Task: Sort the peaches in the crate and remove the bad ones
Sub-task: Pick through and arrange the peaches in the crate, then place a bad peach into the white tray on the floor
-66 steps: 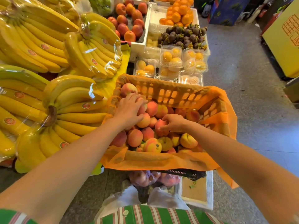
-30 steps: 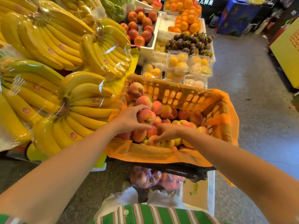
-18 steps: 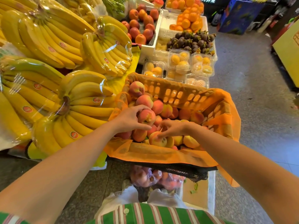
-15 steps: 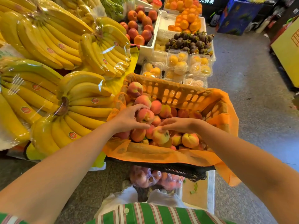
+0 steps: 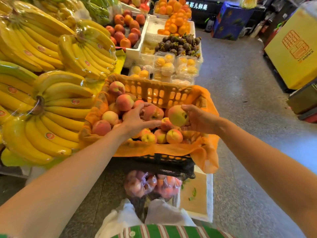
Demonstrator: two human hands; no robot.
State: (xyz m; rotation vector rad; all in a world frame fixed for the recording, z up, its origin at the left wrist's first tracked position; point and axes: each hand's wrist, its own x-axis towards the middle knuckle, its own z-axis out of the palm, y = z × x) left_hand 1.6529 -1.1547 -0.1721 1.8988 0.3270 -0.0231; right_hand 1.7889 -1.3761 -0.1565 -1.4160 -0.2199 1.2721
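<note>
a round yellow-green peach [image 5: 177, 115] with a pink blush is held in the right hand [image 5: 199, 121], raised just above the pile in the right part of the orange plastic crate [image 5: 154, 91] with slotted walls; the fingers of this hand are curled round the fruit, and it is gripped from its right side. the left hand [image 5: 135, 117] is laid on the pile near the middle of the crate, and a round reddish peach [image 5: 153, 113] is enclosed between its bent fingers above and its thumb below, so this fruit is gripped too, while it lies among the others. the two held fruits are just beside each other. the other pink and yellow peaches [image 5: 174, 136] are heaped in the crate, higher towards the far left corner. the crate is lined with a thin orange cloth [image 5: 205, 152], which hangs over the rim at the near and right sides. wrapped bunches of yellow bananas [image 5: 60, 100] are stacked just beside the crate on its left. below the crate a clear plastic bag of peaches [image 5: 142, 184] is seen. behind the crate, clear plastic boxes of yellow fruit [image 5: 164, 64] and dark purple mangosteens [image 5: 178, 44] are displayed.
</note>
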